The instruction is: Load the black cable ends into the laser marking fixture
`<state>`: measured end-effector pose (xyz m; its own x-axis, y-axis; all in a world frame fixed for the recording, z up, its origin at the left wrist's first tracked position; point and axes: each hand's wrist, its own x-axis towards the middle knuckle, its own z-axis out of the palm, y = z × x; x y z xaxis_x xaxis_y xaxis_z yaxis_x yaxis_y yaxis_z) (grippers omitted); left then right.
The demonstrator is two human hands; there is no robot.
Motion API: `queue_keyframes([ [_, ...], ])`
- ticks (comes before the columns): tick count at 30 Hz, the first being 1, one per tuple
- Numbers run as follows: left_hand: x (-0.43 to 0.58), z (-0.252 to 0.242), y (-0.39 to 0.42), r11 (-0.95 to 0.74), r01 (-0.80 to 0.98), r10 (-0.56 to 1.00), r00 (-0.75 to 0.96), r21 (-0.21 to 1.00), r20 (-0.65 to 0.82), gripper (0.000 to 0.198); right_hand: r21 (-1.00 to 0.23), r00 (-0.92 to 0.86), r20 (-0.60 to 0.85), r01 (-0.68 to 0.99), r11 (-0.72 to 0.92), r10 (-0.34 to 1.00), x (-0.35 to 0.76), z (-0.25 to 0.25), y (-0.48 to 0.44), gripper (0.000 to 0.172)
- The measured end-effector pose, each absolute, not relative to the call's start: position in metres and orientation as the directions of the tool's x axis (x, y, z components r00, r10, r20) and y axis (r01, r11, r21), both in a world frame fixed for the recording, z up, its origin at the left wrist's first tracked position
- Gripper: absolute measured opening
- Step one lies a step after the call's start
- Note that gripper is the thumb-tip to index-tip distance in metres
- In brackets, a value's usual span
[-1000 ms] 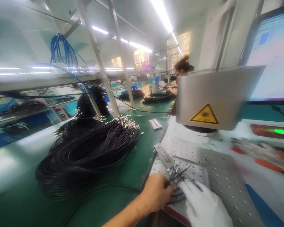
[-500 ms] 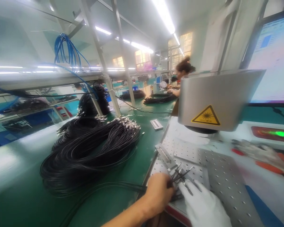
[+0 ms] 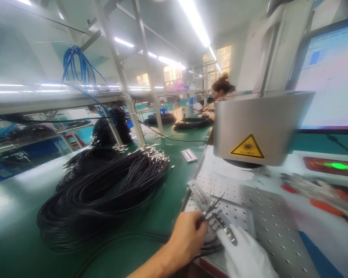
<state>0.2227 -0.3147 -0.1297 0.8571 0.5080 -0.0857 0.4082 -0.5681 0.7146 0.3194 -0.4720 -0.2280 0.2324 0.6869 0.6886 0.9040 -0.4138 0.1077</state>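
My left hand [image 3: 187, 236], bare, pinches a few thin black cables [image 3: 213, 206] whose metal tips point up and right over a perforated metal plate [image 3: 266, 220]. My right hand [image 3: 245, 256] wears a white glove and rests on the plate beside a small metal fixture [image 3: 224, 227] where several cable ends lie side by side. The cables trail back under my left hand toward the green bench.
A grey laser head [image 3: 260, 127] with a yellow warning label hangs over the plate. A large coil of black cables [image 3: 104, 189] lies on the green bench [image 3: 20, 231]. A monitor [image 3: 333, 81] stands at right. Another person [image 3: 220, 90] works farther down the bench.
My left hand has lifted a few cables away from the bundle, while several ends now lie flat in the fixture. My gloved right hand slid slightly lower.
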Motion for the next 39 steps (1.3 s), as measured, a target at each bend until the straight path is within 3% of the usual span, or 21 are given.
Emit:
queue_keyframes([
  [6, 0.221, -0.129, -0.317, -0.556, 0.519, 0.523, 0.825, 0.649, -0.212, 0.030, 0.107, 0.281, 0.626, 0.893, -0.438, 0.728, 0.314, -0.216, -0.473, 0.042],
  [11, 0.225, -0.136, -0.317, -0.606, 0.544, 0.528, 0.821, 0.580, -0.217, 0.030, 0.105, 0.318, 0.537, 0.894, -0.436, 0.781, 0.313, -0.214, -0.473, 0.044],
  [19, 0.231, -0.131, -0.315, -0.665, 0.529, 0.500, 0.839, 0.527, -0.212, 0.032, 0.205, 0.193, 0.609, 0.899, -0.388, 0.769, 0.321, -0.229, -0.473, 0.048],
  [24, 0.231, -0.129, -0.310, -0.621, 0.550, 0.481, 0.830, 0.559, -0.282, 0.029, 0.217, 0.223, 0.586, 0.883, -0.416, 0.779, 0.321, -0.223, -0.474, 0.052],
  [31, 0.236, -0.134, -0.301, -0.513, 0.565, 0.411, 0.822, 0.646, -0.393, 0.014, 0.110, 0.342, 0.501, 0.886, -0.450, 0.795, 0.311, -0.210, -0.468, 0.054],
  [35, 0.237, -0.131, -0.299, -0.539, 0.500, 0.351, 0.865, 0.678, -0.359, 0.010, 0.107, 0.389, 0.395, 0.880, -0.462, 0.832, 0.308, -0.198, -0.465, 0.053],
  [39, 0.234, -0.129, -0.296, -0.552, 0.435, 0.432, 0.879, 0.712, -0.201, 0.009, 0.117, 0.374, 0.368, 0.890, -0.441, 0.851, 0.311, -0.201, -0.462, 0.058],
])
